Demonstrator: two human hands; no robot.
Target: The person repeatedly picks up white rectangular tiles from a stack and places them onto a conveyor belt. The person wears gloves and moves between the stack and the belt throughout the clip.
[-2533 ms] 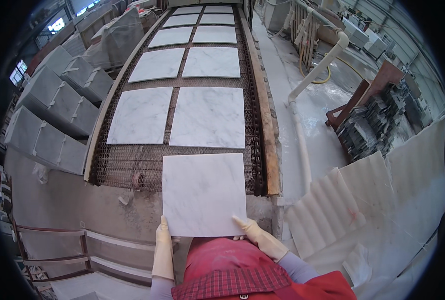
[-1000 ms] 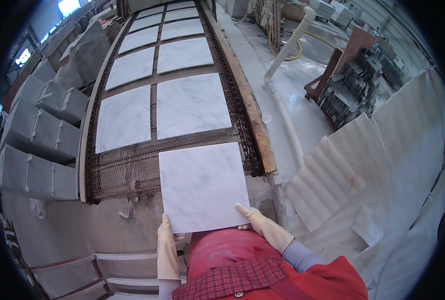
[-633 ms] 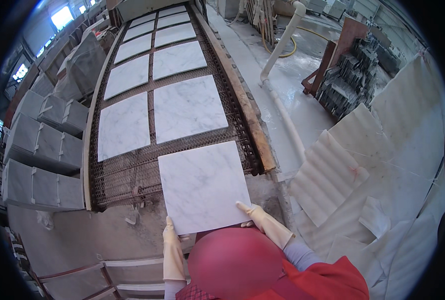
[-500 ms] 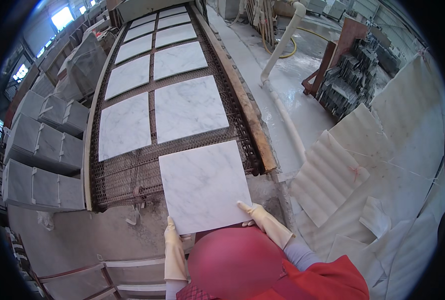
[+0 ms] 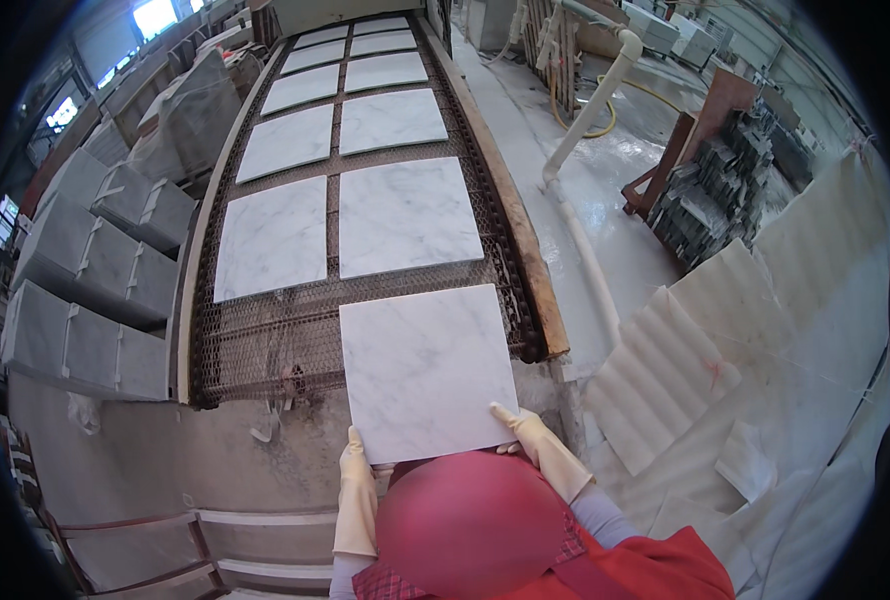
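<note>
Both my hands, in cream rubber gloves, hold one square white marble tile (image 5: 427, 370) with faint grey veins. My left hand (image 5: 357, 470) grips its near left corner, thumb up along the edge. On the near right corner, my right hand (image 5: 530, 435) lays its thumb over the top face, with its fingers partly hidden beneath. The tile's far edge overlaps the near end of a mesh conveyor (image 5: 275, 325) in this view; whether it touches the belt I cannot tell. Two rows of similar tiles lie on the belt, the closest being a left tile (image 5: 271, 238) and a right tile (image 5: 408, 217).
Stacks of strapped grey-white tiles (image 5: 80, 340) stand left of the conveyor. A wooden rail (image 5: 510, 230) edges its right side, with a pale pipe (image 5: 587, 245) beyond. Farther right are a rack of dark slabs (image 5: 710, 185) and foam sheets (image 5: 660, 380). A metal frame (image 5: 265, 518) is at lower left.
The view has shifted, so the conveyor and its tiles appear farther right. My hands keep the same grip on the held tile, which still lies over the belt's near end in view.
</note>
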